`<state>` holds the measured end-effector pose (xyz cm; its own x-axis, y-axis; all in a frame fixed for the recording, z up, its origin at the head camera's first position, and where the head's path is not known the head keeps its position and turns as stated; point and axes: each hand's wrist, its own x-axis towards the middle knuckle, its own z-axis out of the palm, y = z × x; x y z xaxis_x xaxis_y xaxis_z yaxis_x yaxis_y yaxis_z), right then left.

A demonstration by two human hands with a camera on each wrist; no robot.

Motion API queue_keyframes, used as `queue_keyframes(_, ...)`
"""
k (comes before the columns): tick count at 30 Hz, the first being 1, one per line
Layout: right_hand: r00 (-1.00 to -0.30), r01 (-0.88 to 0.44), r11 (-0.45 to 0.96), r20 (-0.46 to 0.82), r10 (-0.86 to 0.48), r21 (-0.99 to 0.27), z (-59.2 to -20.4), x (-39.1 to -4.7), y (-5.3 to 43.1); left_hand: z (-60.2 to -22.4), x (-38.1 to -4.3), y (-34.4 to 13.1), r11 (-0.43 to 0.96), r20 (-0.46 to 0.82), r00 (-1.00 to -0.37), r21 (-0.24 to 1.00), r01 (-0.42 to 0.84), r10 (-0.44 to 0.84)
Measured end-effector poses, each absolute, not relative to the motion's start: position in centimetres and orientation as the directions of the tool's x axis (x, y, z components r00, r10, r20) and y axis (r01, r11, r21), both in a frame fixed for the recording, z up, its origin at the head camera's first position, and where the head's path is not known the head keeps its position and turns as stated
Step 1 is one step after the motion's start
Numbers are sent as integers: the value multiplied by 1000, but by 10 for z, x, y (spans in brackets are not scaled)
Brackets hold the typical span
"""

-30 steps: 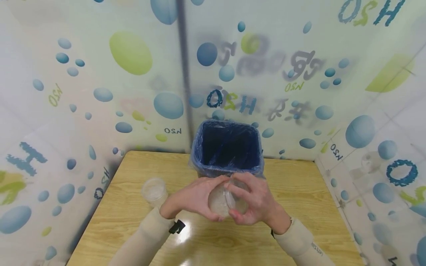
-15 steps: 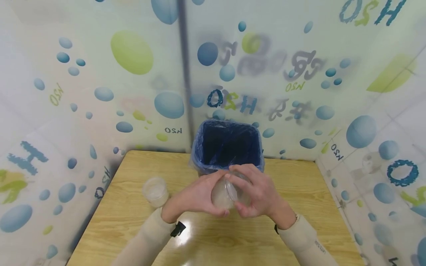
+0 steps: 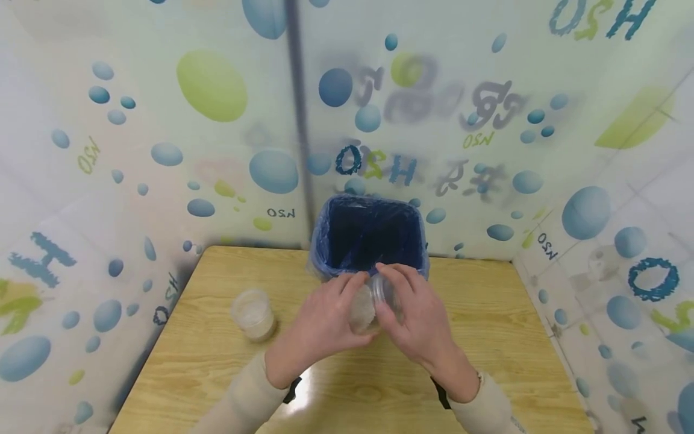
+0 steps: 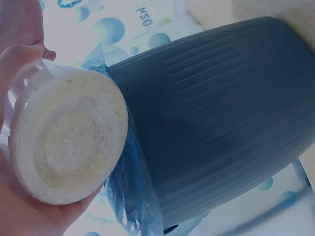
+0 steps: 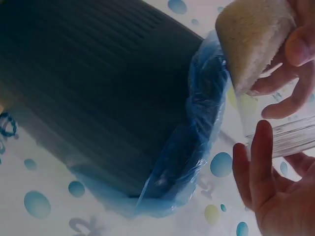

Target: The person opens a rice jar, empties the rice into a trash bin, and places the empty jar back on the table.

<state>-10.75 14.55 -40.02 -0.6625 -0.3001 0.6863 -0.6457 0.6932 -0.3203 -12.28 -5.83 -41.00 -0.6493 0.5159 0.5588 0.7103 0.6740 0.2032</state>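
Note:
A clear plastic jar (image 3: 363, 310) of pale, fine-grained stuff lies tilted between both hands, just in front of the bin. My left hand (image 3: 325, 316) grips its body, and the left wrist view shows the jar's round base (image 4: 74, 140) with the pale filling pressed against it. At the ridged rim end (image 5: 295, 137), my right hand (image 3: 420, 322) holds on with thumb and fingers. Whether a lid sits on that end I cannot tell. Seen from the right wrist, the pale filling (image 5: 253, 42) slopes inside the jar's base end.
Against the patterned wall stands a dark bin (image 3: 374, 235) lined with a blue plastic bag (image 5: 202, 103). A second clear jar (image 3: 253, 314) with pale contents stands left of my left forearm on the wooden table (image 3: 477, 313).
Both hands have turned at the wrists and shifted slightly toward the bin, with the jar between them. The second jar and the bin stay in place.

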Motion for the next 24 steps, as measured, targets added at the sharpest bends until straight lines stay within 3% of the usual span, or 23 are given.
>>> queue_keyframes(4, -721, -590, 709, 648, -247, -386, -395, -106, 141, -410, -122, -57, 682, 594, -626, 170, 711, 505)
queue_keyframes(7, -715, -586, 710, 662, -226, -391, -394, -107, 139, -410, -123, -57, 667, 587, -633, 201, 718, 504)
queue_keyframes(19, -512, -730, 623, 828, -227, -281, -402, -123, 134, -412, -128, -62, 627, 516, -684, 317, 712, 515)
queue_keyframes(24, -385, -806, 564, 883, -268, -180, -401, -129, 135, -409, -129, -66, 598, 405, -741, 438, 671, 535)
